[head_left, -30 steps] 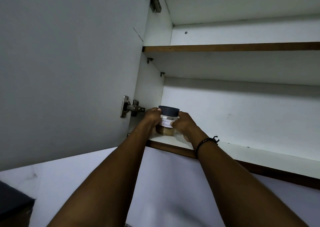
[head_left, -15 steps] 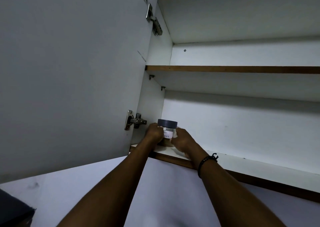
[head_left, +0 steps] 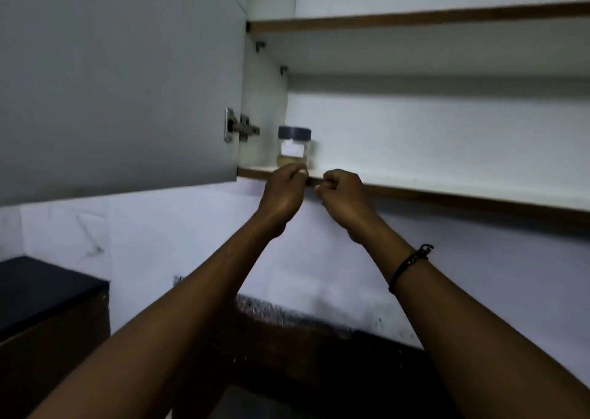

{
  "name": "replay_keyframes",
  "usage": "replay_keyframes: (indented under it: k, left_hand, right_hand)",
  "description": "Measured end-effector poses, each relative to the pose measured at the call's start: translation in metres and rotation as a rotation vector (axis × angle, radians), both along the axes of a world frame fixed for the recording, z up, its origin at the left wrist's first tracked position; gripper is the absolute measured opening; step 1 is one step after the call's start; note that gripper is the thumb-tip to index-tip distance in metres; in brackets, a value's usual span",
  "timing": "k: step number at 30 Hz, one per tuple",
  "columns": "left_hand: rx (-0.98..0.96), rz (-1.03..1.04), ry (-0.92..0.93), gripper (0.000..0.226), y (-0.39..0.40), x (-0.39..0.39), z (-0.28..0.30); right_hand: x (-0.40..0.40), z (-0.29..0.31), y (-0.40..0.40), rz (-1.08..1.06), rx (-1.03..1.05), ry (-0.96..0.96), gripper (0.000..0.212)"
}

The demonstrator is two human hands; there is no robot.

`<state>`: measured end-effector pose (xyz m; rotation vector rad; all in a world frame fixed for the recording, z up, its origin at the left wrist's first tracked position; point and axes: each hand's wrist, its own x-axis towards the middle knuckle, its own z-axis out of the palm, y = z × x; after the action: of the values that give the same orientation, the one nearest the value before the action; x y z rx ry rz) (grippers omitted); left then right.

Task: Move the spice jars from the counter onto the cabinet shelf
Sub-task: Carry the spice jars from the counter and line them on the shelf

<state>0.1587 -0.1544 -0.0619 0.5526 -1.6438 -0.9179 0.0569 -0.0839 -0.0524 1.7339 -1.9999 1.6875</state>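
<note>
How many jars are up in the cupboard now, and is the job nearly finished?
One spice jar stands on the bottom shelf, at its left end near the open door. The left hand and right hand hold nothing, just below the shelf edge. Other jars and the counter top aren't in view, so I can't tell what's left.

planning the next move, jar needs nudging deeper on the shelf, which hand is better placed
Left hand, probably: it sits directly below the clear grey-lidded spice jar; the right hand is offset to the side.
</note>
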Motion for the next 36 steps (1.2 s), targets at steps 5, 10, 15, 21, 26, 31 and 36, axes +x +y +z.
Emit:
replay_keyframes:
  k: [5,10,15,21,26,31,36]
  left_hand:
    - [0.09,-0.06,-0.086,0.032,0.044,0.007,-0.088]
    - [0.172,-0.152,-0.182,0.032,0.082,0.018,-0.197]
    - [0.238,-0.225,-0.406,0.03,0.129,0.038,-0.32]
    - [0.406,-0.295,-0.53,0.029,0.195,0.065,-0.435]
    - [0.407,-0.2,-0.586,0.029,0.224,0.08,-0.481]
    - [0.434,-0.204,-0.621,0.029,0.239,0.091,-0.501]
    - [0.564,-0.186,-0.571,0.027,0.247,0.097,-0.52]
  right_hand:
    - [0.019,-0.084,0.043,0.006,0.082,-0.003,0.028]
    - [0.036,-0.185,0.083,-0.018,0.207,-0.043,0.029]
    - [0.046,-0.314,0.134,-0.024,0.449,-0.076,0.036]
    - [0.068,-0.418,0.196,0.032,0.689,-0.183,0.035]
    - [0.085,-0.462,0.227,0.009,0.714,-0.237,0.035]
    - [0.091,-0.492,0.242,0.025,0.84,-0.177,0.052]
    - [0.091,-0.519,0.261,0.102,0.875,-0.062,0.085]
